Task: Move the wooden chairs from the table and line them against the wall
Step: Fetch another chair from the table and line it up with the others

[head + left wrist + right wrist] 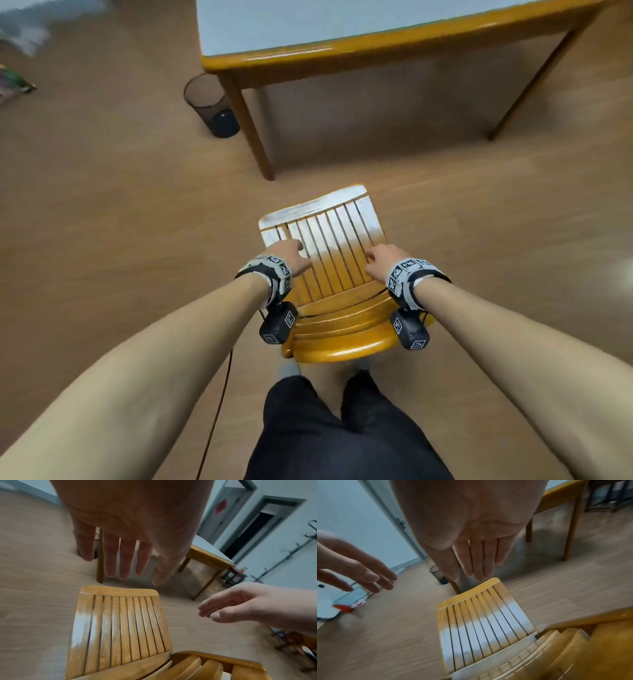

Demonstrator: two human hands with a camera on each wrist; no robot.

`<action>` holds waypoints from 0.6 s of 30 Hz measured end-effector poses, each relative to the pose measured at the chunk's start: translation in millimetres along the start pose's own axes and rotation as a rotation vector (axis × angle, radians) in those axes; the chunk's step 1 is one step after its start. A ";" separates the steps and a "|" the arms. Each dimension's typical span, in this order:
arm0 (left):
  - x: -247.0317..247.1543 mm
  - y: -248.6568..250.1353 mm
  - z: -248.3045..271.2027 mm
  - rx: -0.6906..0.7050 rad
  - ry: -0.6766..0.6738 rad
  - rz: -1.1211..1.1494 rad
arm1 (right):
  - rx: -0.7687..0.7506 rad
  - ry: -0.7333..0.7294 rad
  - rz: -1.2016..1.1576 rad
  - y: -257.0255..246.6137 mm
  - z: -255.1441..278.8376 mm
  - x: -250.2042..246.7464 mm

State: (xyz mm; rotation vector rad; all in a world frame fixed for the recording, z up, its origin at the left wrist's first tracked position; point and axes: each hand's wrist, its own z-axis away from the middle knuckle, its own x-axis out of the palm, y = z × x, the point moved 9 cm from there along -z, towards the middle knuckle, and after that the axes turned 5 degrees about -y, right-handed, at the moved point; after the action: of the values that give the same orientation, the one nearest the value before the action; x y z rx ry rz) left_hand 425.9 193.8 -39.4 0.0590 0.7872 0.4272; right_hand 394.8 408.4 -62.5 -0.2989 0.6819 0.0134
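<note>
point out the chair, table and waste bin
chair (337, 240), head view, on the slatted seat.
table (342, 56), head view, on the wooden front rim.
waste bin (209, 102), head view, on its dark mesh wall.

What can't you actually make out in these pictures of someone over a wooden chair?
- Chair legs: head view, hidden beneath its own seat and backrest.
- Left hand and right hand fingertips: head view, too small to tell whether they touch.
- Clutter at the left edge: head view, blurred and cut off.
</note>
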 end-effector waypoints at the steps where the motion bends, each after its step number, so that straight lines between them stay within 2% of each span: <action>1: 7.8 -9.4 10.9 -0.033 0.010 0.038 | -0.033 -0.012 0.022 -5.8 1.7 3.7; 5: 45.1 -32.4 51.0 -0.124 0.052 0.160 | -0.112 -0.043 0.114 -17.5 9.7 20.8; 10: 124.7 -35.4 83.5 -0.183 0.039 0.247 | -0.175 -0.062 0.213 -5.0 27.5 55.1; 14: 192.9 -20.5 86.0 -0.144 0.019 0.199 | -0.198 -0.091 0.258 25.3 36.2 88.8; 18: 224.5 -10.5 81.6 -0.120 0.158 0.074 | -0.252 -0.106 0.208 57.9 45.2 120.6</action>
State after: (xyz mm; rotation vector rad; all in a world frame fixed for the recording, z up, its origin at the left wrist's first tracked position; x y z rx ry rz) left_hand 626.8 281.2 -135.0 -0.0586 0.9151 0.5537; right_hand 510.3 466.0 -119.8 -0.4648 0.6037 0.3130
